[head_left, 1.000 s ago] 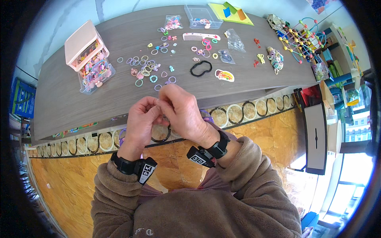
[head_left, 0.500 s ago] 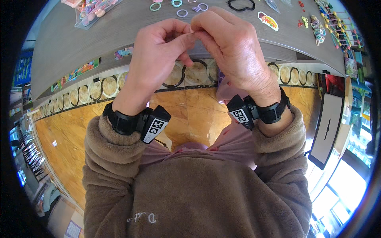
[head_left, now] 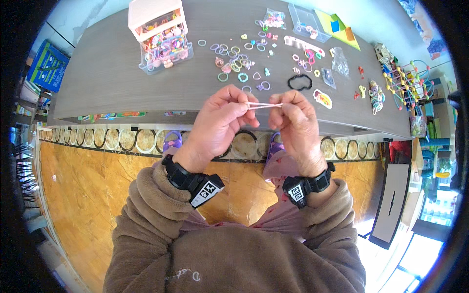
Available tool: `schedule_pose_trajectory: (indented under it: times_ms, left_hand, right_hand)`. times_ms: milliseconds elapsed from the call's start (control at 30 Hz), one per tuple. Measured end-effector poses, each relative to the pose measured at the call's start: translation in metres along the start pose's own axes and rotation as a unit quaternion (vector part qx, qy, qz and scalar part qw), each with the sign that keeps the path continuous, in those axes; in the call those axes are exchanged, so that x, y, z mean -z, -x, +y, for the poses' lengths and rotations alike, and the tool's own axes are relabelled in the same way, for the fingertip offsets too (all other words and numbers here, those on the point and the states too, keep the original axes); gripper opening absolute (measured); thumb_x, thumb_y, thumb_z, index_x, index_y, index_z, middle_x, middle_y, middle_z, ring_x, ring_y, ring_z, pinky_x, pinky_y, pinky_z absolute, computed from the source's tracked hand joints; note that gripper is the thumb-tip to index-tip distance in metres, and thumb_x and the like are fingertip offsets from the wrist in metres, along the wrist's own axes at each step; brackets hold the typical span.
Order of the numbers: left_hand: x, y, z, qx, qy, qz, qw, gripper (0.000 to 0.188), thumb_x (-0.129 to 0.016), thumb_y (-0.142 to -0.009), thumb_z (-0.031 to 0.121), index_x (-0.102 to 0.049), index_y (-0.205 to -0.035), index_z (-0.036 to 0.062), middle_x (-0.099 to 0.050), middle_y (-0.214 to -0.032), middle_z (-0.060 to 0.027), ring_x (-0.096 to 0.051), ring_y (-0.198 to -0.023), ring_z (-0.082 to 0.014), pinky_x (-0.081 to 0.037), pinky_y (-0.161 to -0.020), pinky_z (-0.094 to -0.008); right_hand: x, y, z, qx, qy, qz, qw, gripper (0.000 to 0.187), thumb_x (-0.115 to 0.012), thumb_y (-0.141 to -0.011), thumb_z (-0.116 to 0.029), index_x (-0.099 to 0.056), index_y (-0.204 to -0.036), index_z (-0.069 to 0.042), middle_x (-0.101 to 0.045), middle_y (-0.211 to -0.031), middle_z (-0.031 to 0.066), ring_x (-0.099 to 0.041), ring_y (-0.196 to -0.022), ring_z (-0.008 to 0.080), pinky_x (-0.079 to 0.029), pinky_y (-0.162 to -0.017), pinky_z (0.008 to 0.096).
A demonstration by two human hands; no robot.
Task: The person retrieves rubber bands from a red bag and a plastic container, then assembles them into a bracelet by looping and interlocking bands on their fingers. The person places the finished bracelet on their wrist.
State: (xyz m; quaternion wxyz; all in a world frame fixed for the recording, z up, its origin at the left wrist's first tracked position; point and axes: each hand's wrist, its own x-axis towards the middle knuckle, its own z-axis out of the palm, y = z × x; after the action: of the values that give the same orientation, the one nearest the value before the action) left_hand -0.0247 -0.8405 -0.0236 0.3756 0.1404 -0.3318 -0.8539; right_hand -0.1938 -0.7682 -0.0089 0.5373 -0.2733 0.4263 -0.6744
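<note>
A thin, pale pink hair tie (head_left: 264, 105) is stretched sideways between my two hands, just past the near edge of the grey table (head_left: 112, 93). My left hand (head_left: 217, 124) pinches one end between thumb and fingers. The other end is held by my right hand (head_left: 296, 132), thumb against forefinger. Just beyond my fingers lie small purple hair ties (head_left: 263, 86), a mint-green scrunchie-like ring (head_left: 243, 77) and a wavy black hairband (head_left: 299, 82).
Back left on the table stands a small drawer box (head_left: 159, 27), its clear drawer full of hair accessories. Around the middle are a white comb (head_left: 304, 45), a rainbow-coloured sticker-like piece (head_left: 322, 98) and a clear tray (head_left: 309, 24). A bead toy (head_left: 408, 84) stands far right.
My hands, close together before, are now apart with the hair tie pulled taut between them. The view has tilted up, so more of the table shows.
</note>
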Motion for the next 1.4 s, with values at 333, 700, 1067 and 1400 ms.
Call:
schedule_pose_trajectory:
  times_ms: [333,700,1067,1400]
  left_hand:
    - [-0.004,0.010,0.007,0.212,-0.093,-0.121,0.965,0.017,-0.053,-0.098,0.018,-0.059,-0.101,0.0025,-0.043,-0.065,0.0036,-0.043,-0.054,-0.0078,-0.047,-0.055,-0.0289]
    - [0.015,0.010,0.032,0.047,-0.007,-0.013,0.999,0.047,-0.048,-0.101,0.018,-0.042,-0.145,0.0023,-0.041,-0.066,0.0027,-0.047,-0.061,-0.0121,-0.046,-0.057,-0.0296]
    - [0.022,-0.012,0.015,0.028,-0.126,0.039,0.991,0.044,-0.056,-0.098,0.012,-0.049,-0.139,-0.0015,-0.058,-0.082,-0.0033,-0.056,-0.067,-0.0101,-0.051,-0.060,-0.0263]
    - [0.010,-0.014,0.005,0.028,-0.226,0.102,0.968,0.035,-0.057,-0.094,0.002,-0.055,-0.129,-0.0036,-0.060,-0.083,-0.0022,-0.055,-0.063,-0.0073,-0.049,-0.056,-0.0223]
  right_hand:
    - [-0.008,0.002,-0.002,-0.014,0.093,-0.028,0.995,0.003,-0.048,-0.092,-0.001,-0.050,-0.091,-0.003,-0.059,-0.080,0.0067,-0.047,-0.055,0.0084,-0.038,-0.050,0.0231]
    - [0.021,-0.022,-0.005,0.039,0.259,0.072,0.962,0.003,-0.055,-0.094,-0.004,-0.055,-0.091,-0.005,-0.056,-0.071,0.0006,-0.051,-0.056,0.0091,-0.041,-0.051,0.0241]
    - [-0.006,-0.058,0.019,0.244,0.740,-0.014,0.626,0.008,-0.063,-0.081,-0.005,-0.060,-0.088,-0.008,-0.059,-0.083,0.0123,-0.063,-0.080,0.0343,-0.051,-0.068,0.0442]
    - [-0.004,-0.053,0.015,0.254,0.646,0.044,0.718,0.005,-0.061,-0.086,-0.004,-0.057,-0.089,-0.003,-0.060,-0.085,0.0163,-0.059,-0.077,0.0395,-0.047,-0.065,0.0451]
